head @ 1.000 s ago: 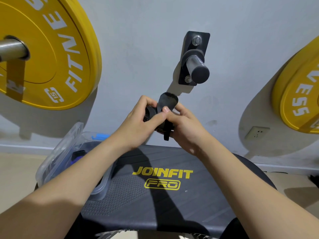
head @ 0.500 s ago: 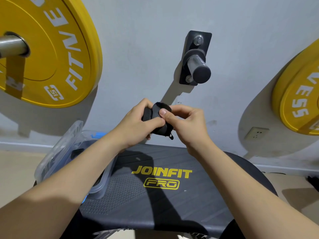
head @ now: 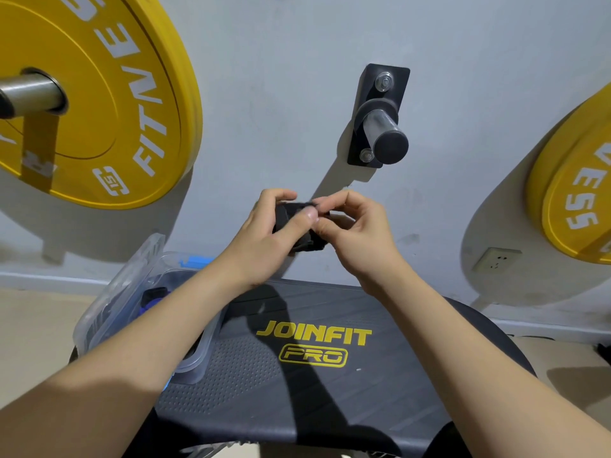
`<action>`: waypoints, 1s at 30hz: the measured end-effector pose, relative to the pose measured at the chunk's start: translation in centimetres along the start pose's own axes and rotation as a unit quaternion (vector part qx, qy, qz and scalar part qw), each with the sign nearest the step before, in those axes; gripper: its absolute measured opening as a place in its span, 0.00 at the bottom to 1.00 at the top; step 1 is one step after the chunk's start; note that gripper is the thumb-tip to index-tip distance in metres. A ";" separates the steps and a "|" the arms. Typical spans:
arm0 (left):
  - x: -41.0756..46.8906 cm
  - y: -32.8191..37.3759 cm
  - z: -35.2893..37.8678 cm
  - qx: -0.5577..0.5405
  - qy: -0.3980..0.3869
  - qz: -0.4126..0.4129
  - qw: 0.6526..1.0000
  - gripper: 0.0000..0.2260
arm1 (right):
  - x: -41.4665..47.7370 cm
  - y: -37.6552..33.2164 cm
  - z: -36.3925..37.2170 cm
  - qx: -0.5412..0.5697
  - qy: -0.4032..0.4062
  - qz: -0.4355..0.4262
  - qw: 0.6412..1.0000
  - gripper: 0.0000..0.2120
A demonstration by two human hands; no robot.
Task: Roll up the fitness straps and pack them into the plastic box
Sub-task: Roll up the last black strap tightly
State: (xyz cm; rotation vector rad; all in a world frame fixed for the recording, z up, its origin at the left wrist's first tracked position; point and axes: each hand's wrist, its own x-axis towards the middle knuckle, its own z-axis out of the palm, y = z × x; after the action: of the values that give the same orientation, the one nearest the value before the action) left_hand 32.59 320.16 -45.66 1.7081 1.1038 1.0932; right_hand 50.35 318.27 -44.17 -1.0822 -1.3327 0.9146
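Two yellow plates are hung on the grey wall [head: 281, 61]: the left plate [head: 99, 104] is carried on a steel bar, and the right plate [head: 575, 200] is cut off by the frame edge. Below them, a black tabletop [head: 330, 391] marked JOINFIT PRO is seen, and a clear box [head: 195, 361] is set on its left end, partly hidden by the left forearm. Dark and blue items [head: 153, 297] are seen lying inside the box, though what they are cannot be made out. Both hands are raised above the far edge of the tabletop, to the right of the box and apart from it. A black strap [head: 307, 242], rolled into a bundle, is held between them in the air. The fingers of the left hand [head: 264, 239] are curled round the roll, with the thumb laid across its front. The right end of the roll is pinched by the thumb and bent fingers of the right hand [head: 360, 239]. A black peg [head: 383, 127] is bolted to the wall above the hands. A white socket [head: 496, 259] is set low in the wall beneath the right plate.
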 end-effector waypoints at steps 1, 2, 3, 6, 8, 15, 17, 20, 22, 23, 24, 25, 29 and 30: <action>0.1 -0.1 0.1 -0.016 -0.008 -0.035 0.999 0.23 | 0.0 0.1 0.0 0.022 0.012 0.004 1.000 0.17; 0.2 -0.2 0.2 -0.035 -0.021 -0.060 0.997 0.22 | 0.0 0.2 -0.1 0.046 0.021 0.011 0.999 0.18; 0.2 -0.3 0.2 -0.043 -0.036 -0.072 0.996 0.21 | 0.1 0.3 -0.3 0.061 0.023 0.018 0.998 0.16; 0.1 -0.8 -0.1 -0.012 -0.059 -0.047 0.997 0.16 | -0.1 0.4 -1.0 0.017 0.002 0.049 0.999 0.13; 0.1 -0.6 -0.2 -0.041 -0.045 -0.037 0.997 0.14 | -0.3 0.5 -0.8 -0.045 -0.063 0.084 0.993 0.13; -0.4 -0.9 -1.9 -0.039 -0.009 0.000 0.999 0.12 | -0.6 -0.1 2.0 0.051 -0.118 0.118 0.985 0.14; -0.6 -0.9 -2.7 -0.015 0.002 0.020 1.000 0.12 | -0.5 -0.2 3.7 0.048 -0.076 0.092 0.992 0.12; -1.5 -1.3 -4.5 0.061 0.038 0.055 0.996 0.14 | -0.2 0.4 6.8 -0.009 0.010 0.057 0.998 0.11; -2.0 -2.2 -6.4 0.098 0.042 0.021 0.994 0.17 | 0.3 0.7 8.6 -0.056 0.024 0.040 0.997 0.15; -2.2 -2.7 -7.4 0.108 0.046 -0.024 0.993 0.20 | 0.5 0.9 9.3 -0.084 0.020 0.024 0.996 0.16; -2.3 -3.3 -8.4 0.110 0.054 -0.084 0.989 0.21 | 0.8 1.1 9.8 -0.127 0.014 -0.003 0.992 0.17; -2.5 -4.0 -9.4 0.117 0.058 -0.149 0.980 0.21 | 1.1 1.4 10.2 -0.186 0.004 -0.033 0.982 0.17; -4.6 -8.3 -12.3 0.360 -0.101 -0.256 0.891 0.17 | 2.4 3.3 12.3 -0.387 -0.062 -0.069 0.918 0.16; -5.3 -9.4 -12.5 0.419 -0.164 -0.264 0.853 0.20 | 2.8 3.9 13.0 -0.387 -0.087 -0.053 0.916 0.18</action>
State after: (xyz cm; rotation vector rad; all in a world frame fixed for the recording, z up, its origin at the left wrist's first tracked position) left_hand 17.32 320.01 -51.88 1.9155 1.8173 -0.0860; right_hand 37.95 323.01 -47.95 -1.5202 -1.9623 0.3898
